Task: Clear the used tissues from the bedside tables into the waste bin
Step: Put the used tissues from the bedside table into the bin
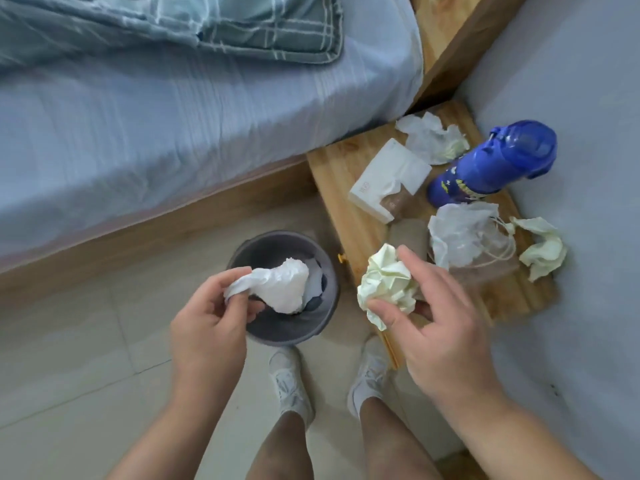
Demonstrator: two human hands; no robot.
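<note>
Head view: left hand (pixel 207 317) pinches a white tissue (pixel 282 287) over the grey bin (pixel 325 303), frame centre. Right hand (pixel 440 327) grips a yellowish tissue (pixel 386 284) beside the bedside table (pixel 332 168). Risk: released now, it likely lands on the floor.

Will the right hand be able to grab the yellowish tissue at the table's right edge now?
Probably not yet. The right hand grips a crumpled tissue. Nothing blocks the way to the yellowish tissue, so after dropping its load in the bin it likely could.
</note>
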